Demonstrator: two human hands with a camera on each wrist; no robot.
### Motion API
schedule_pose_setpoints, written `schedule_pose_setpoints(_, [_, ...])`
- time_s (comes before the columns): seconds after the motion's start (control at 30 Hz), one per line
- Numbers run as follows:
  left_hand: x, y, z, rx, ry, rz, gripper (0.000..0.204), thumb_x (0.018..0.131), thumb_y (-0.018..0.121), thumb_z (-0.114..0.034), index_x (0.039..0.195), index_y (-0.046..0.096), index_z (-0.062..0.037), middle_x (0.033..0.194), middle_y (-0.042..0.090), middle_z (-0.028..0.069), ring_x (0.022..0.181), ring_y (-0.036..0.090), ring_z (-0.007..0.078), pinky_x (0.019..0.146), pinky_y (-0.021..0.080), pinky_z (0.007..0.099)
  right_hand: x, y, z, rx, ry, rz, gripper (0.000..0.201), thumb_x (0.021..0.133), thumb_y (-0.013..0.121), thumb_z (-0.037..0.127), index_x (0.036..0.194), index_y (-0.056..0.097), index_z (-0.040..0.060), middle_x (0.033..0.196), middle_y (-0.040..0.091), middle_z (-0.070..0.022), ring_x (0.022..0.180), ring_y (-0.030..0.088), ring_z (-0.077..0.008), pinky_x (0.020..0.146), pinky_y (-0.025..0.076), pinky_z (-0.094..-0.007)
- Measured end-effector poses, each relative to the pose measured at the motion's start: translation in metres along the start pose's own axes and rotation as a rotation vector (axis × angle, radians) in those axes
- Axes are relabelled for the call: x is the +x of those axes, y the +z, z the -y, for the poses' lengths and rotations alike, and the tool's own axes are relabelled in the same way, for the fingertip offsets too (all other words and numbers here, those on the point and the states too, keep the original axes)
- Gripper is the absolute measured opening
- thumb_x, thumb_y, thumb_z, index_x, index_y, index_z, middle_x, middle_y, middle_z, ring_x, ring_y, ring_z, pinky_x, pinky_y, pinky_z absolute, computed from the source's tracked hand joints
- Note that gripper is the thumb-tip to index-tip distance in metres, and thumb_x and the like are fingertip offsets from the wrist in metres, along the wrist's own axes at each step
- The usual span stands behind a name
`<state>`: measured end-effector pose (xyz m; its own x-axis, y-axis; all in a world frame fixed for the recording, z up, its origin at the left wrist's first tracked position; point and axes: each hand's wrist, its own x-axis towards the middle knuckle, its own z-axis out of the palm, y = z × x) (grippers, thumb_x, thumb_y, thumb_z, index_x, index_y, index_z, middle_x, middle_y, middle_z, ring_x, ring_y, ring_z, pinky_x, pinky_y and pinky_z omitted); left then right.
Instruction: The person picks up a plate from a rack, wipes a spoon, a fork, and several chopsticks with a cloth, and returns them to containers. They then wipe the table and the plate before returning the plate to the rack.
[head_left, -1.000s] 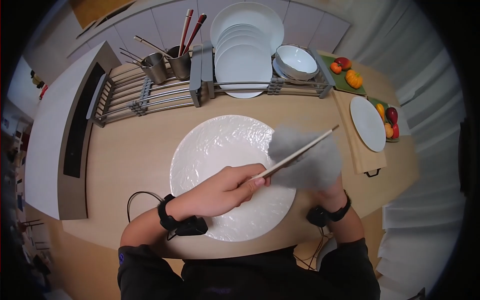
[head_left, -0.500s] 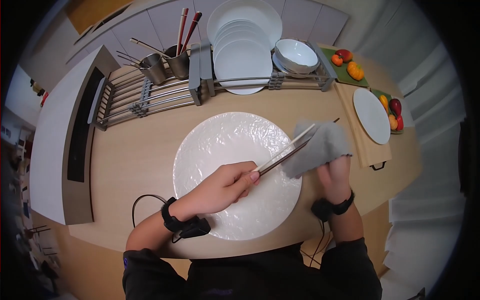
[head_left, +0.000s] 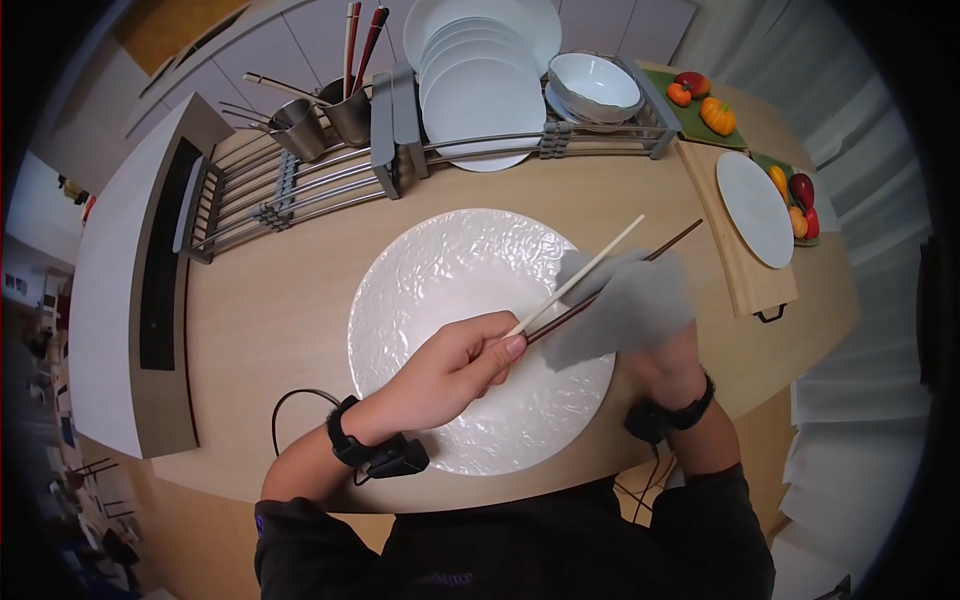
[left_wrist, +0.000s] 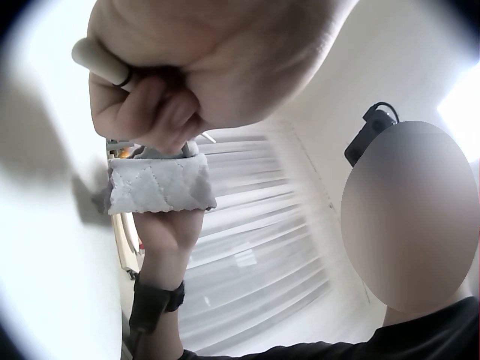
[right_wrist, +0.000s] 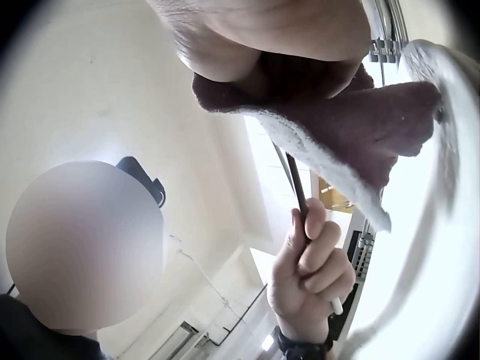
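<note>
Head view: your left hand [head_left: 450, 372] is clamped round 2 chopsticks, 1 pale chopstick [head_left: 577, 273] and 1 dark chopstick [head_left: 673, 240], fingers curled and thumb on top. Both slant up and to the right from your grip, fanned apart at the far ends. Your right hand [head_left: 668, 362] holds the grey cloth [head_left: 635, 312], which lies across the dark chopstick; that chopstick's tip shows beyond the far edge. The cloth is motion-blurred, and your right fingers are hidden in it. The hands are apart, with the cloth and sticks between them, above the right part of the large white plate [head_left: 420, 290]. Beyond the plate, the rack [head_left: 330, 190] bears 2 metal cups, with more chopsticks in them, upright plates [head_left: 485, 105] and a bowl [head_left: 597, 85]. To the right, an oval plate [head_left: 755, 208] rests on a wooden board [head_left: 735, 270], near vegetables [head_left: 717, 116] on green mats.

Left wrist view: your left fingers are curled in, and the thick end of the pale chopstick projects from the fist. The cloth sits just past it, on your right hand.

Right wrist view: your right hand grips the cloth, which hangs in folds. The dark chopstick runs from your left fist to the cloth; the exact contact is hidden.
</note>
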<state>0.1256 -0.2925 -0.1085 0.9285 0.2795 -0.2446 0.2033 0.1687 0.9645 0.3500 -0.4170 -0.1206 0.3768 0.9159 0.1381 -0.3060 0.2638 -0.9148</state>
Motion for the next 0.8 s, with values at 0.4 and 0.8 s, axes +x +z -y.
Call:
schedule_pose_setpoints(0.4, [0.000, -0.020, -0.007, 0.182, 0.044, -0.101, 0.022, 0.107, 0.057, -0.021, 0.096, 0.060, -0.0026, 0.070, 0.047, -0.0045, 0.063, 0.040, 0.0035, 0.055, 0.033, 0.0238, 0.003, -0.036, -0.001, 0.119, 0.068, -0.094, 0.034, 0.107, 0.049, 0.030, 0.121, 0.059, 0.0003, 0.109, 0.068, -0.0149, 0.089, 0.070, -0.0270, 0.071, 0.061, -0.0397])
schedule_pose_setpoints(0.8, [-0.002, -0.010, -0.017, 0.334, 0.061, -0.116, 0.026, 0.108, 0.053, -0.024, 0.095, 0.058, -0.0011, 0.064, 0.050, 0.0054, 0.058, 0.043, 0.0127, 0.056, 0.038, 0.0314, -0.001, -0.027, -0.007, 0.009, -0.087, -0.132, 0.025, 0.106, 0.054, 0.022, 0.114, 0.061, 0.0007, 0.110, 0.068, -0.0114, 0.096, 0.069, -0.0211, 0.083, 0.059, -0.0352])
